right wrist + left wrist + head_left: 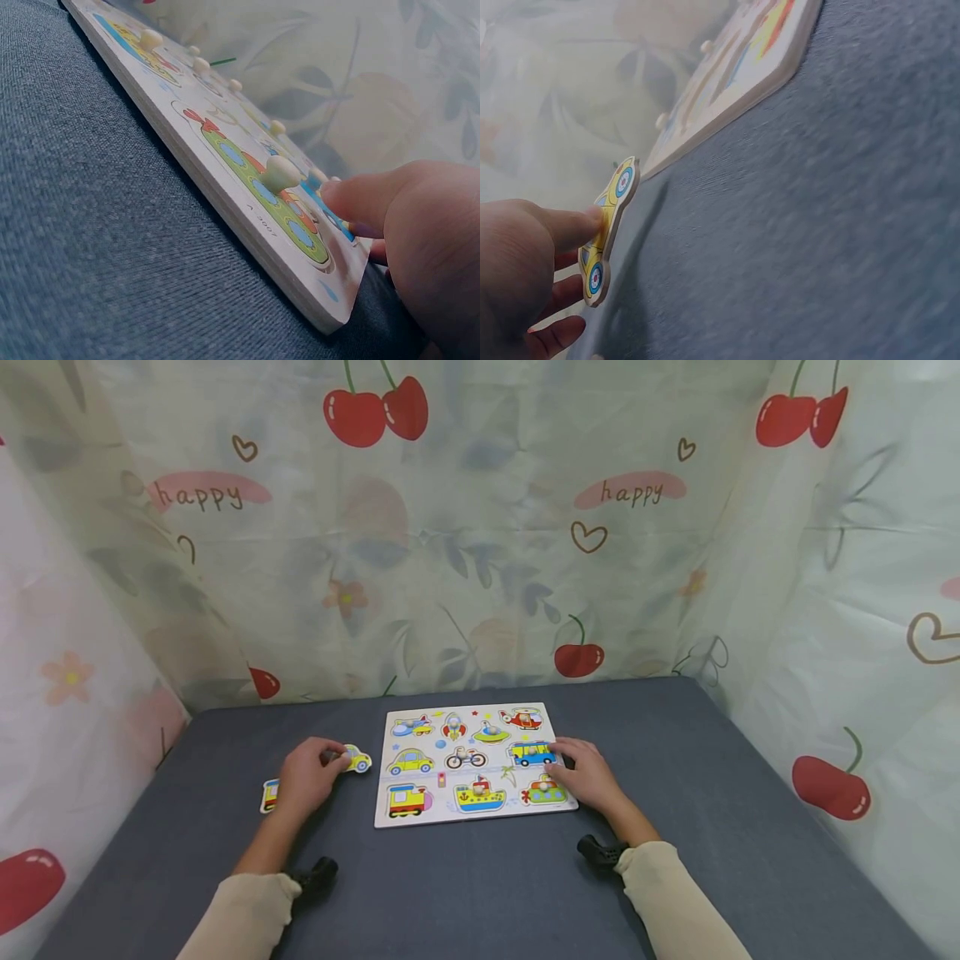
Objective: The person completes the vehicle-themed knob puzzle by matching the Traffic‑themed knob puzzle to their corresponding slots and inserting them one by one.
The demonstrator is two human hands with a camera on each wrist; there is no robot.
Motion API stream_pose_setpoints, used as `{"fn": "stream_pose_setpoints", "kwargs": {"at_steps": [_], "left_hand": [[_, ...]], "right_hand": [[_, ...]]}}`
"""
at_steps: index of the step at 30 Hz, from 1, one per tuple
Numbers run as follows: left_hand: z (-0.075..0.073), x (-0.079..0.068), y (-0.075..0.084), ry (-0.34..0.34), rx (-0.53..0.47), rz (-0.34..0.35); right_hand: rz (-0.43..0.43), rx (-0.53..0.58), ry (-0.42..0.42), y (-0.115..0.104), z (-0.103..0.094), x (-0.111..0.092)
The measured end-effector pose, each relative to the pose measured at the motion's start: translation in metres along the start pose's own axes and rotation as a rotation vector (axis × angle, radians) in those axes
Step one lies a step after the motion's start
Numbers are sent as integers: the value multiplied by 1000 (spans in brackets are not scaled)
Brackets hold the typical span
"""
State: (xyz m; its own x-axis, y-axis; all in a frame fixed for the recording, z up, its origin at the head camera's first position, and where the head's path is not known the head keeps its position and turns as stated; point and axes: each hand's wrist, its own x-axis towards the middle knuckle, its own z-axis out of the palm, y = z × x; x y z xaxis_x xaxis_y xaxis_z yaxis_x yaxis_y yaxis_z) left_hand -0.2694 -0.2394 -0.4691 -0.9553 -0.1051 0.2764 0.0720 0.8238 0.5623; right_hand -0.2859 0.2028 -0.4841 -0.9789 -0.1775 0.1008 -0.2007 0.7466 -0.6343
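My left hand (309,775) pinches a flat yellow car puzzle piece (607,229) between thumb and fingers, left of the puzzle board (442,781). In the left wrist view the car is tilted, its blue-ringed wheels facing the camera. Partly hidden behind that hand, a train puzzle piece (270,795) lies on the table. At the board's right edge, my right hand (588,774) rests with thumb and fingertips by the bus piece (531,754). The right wrist view shows the thumb over the board, close to the green submarine piece (262,191); its other fingers are partly hidden.
The board lies on a dark grey table (480,893) and carries several knobbed vehicle pieces, among them a ship (480,797) and a helicopter (522,719). A printed curtain (465,568) hangs behind and at both sides.
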Motion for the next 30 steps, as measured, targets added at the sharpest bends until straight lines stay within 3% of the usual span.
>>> {"fn": "stream_pose_setpoints", "kwargs": {"at_steps": [30], "left_hand": [[29, -7, 35, -81, 17, 66]], "right_hand": [[-3, 7, 11, 2, 1, 0]]}}
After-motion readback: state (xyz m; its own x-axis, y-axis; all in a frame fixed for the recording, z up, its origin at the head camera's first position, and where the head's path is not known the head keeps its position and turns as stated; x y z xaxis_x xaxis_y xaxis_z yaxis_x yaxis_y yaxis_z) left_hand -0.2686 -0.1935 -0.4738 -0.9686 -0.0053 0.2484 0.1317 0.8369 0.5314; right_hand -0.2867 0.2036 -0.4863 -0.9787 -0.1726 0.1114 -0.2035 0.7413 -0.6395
